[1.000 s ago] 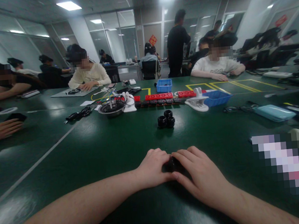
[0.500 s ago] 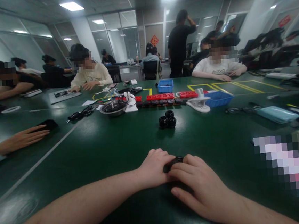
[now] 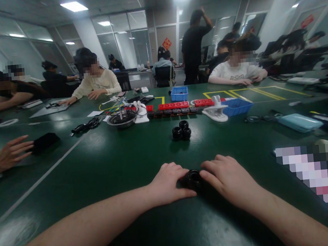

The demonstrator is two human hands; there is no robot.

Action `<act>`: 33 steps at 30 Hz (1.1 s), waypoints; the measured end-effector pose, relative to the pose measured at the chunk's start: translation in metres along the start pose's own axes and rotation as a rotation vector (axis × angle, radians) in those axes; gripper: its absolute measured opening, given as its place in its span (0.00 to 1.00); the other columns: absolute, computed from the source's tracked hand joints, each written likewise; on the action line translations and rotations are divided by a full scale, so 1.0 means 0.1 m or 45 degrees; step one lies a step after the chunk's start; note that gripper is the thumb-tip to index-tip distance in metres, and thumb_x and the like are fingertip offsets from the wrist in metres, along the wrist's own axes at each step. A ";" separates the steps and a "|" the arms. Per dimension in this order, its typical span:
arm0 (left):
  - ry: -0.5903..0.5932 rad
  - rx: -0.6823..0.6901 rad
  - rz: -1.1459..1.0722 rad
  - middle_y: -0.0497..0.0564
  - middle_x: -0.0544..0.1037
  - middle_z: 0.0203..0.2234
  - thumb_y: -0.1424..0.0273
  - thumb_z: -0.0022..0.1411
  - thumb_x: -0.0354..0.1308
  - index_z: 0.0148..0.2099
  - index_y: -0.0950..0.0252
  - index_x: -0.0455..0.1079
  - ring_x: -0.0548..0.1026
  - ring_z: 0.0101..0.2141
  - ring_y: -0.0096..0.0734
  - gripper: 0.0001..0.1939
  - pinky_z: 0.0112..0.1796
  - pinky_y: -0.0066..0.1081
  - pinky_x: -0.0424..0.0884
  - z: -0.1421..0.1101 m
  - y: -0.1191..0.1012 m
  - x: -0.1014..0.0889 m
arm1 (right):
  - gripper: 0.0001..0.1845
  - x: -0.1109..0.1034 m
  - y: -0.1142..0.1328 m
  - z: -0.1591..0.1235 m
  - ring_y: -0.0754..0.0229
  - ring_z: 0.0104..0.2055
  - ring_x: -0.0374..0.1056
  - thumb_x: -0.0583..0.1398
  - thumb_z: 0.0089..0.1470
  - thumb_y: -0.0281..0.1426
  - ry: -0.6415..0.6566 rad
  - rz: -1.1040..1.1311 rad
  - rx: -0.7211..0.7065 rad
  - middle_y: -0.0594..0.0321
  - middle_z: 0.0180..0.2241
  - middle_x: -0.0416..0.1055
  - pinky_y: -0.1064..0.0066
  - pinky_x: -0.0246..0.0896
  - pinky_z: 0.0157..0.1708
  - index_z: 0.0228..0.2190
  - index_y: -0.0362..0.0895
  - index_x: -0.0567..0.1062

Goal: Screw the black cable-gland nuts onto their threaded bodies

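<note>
On the green table [image 3: 126,157] the left hand [image 3: 169,183] grips 1 black ring [image 3: 190,181], best held steady, while loosely curved fingers of the right hand [image 3: 232,176] sit by its edge.

Right hand [image 3: 228,174] — shifted rightward

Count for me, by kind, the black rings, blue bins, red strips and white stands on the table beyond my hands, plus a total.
Black rings: 3 visible
Blue bins: 2
Red strips: 3
White stands: 2
Total: 10
</note>
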State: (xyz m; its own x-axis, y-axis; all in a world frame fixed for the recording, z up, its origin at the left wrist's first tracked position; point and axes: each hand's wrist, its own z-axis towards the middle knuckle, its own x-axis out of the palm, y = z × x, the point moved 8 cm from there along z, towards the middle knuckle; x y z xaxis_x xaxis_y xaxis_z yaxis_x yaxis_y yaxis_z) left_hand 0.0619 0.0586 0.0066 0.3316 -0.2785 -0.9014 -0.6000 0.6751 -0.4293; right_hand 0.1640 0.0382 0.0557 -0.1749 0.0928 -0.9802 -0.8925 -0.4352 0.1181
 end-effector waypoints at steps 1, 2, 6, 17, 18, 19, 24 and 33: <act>0.005 0.000 0.002 0.48 0.70 0.33 0.51 0.51 0.56 0.42 0.62 0.67 0.65 0.36 0.35 0.22 0.37 0.33 0.58 0.00 0.00 0.00 | 0.22 0.00 -0.02 0.01 0.58 0.29 0.63 0.46 0.58 0.40 -0.019 -0.011 0.015 0.57 0.24 0.71 0.66 0.53 0.29 0.27 0.42 0.73; 0.008 0.000 0.002 0.48 0.70 0.33 0.51 0.51 0.56 0.42 0.62 0.66 0.65 0.36 0.35 0.22 0.37 0.33 0.58 0.00 -0.01 0.00 | 0.21 0.00 -0.03 0.01 0.57 0.30 0.64 0.47 0.58 0.40 -0.038 -0.013 0.018 0.57 0.25 0.71 0.66 0.54 0.30 0.30 0.41 0.73; -0.005 0.011 -0.008 0.48 0.71 0.33 0.51 0.51 0.57 0.42 0.62 0.66 0.66 0.36 0.34 0.22 0.36 0.33 0.58 0.00 -0.01 0.00 | 0.16 -0.03 0.04 -0.01 0.55 0.33 0.65 0.50 0.56 0.38 -0.124 0.055 -0.023 0.56 0.30 0.72 0.63 0.57 0.33 0.36 0.41 0.72; -0.017 0.013 0.008 0.47 0.70 0.32 0.52 0.51 0.57 0.40 0.62 0.66 0.65 0.35 0.34 0.20 0.36 0.32 0.58 0.00 -0.02 0.01 | 0.10 -0.09 0.23 -0.08 0.57 0.33 0.65 0.55 0.51 0.32 -0.179 0.183 -0.118 0.57 0.31 0.72 0.64 0.62 0.32 0.35 0.42 0.72; -0.016 0.013 0.003 0.47 0.70 0.32 0.52 0.51 0.57 0.40 0.62 0.66 0.65 0.35 0.34 0.20 0.36 0.32 0.58 0.00 -0.02 0.00 | 0.09 -0.09 0.22 -0.08 0.57 0.34 0.65 0.56 0.51 0.32 -0.177 0.184 -0.112 0.57 0.31 0.72 0.64 0.62 0.32 0.35 0.42 0.72; -0.016 0.012 -0.002 0.47 0.70 0.32 0.52 0.51 0.57 0.40 0.62 0.66 0.65 0.35 0.34 0.20 0.36 0.32 0.58 0.00 -0.02 0.00 | 0.09 -0.09 0.22 -0.07 0.56 0.34 0.65 0.56 0.50 0.32 -0.169 0.185 -0.105 0.57 0.31 0.72 0.64 0.62 0.32 0.35 0.42 0.72; -0.013 0.010 -0.004 0.48 0.70 0.32 0.53 0.52 0.57 0.40 0.62 0.66 0.65 0.35 0.34 0.20 0.36 0.32 0.59 -0.01 -0.02 -0.01 | 0.10 -0.05 0.20 -0.06 0.56 0.34 0.64 0.56 0.51 0.32 -0.114 0.202 -0.081 0.58 0.32 0.72 0.62 0.63 0.34 0.36 0.42 0.72; -0.036 0.030 -0.008 0.47 0.70 0.32 0.52 0.51 0.57 0.40 0.62 0.66 0.65 0.35 0.34 0.20 0.36 0.32 0.58 -0.01 -0.02 0.00 | 0.12 -0.05 0.20 -0.08 0.56 0.35 0.65 0.56 0.51 0.31 -0.105 0.205 -0.090 0.57 0.33 0.72 0.62 0.64 0.34 0.38 0.41 0.72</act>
State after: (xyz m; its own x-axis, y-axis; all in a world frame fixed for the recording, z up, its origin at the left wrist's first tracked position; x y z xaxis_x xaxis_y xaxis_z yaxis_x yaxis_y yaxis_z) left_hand 0.0624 0.0567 0.0077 0.3559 -0.2635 -0.8966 -0.5806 0.6894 -0.4331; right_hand 0.1500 0.0220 0.0613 -0.3489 0.0884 -0.9330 -0.8194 -0.5118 0.2580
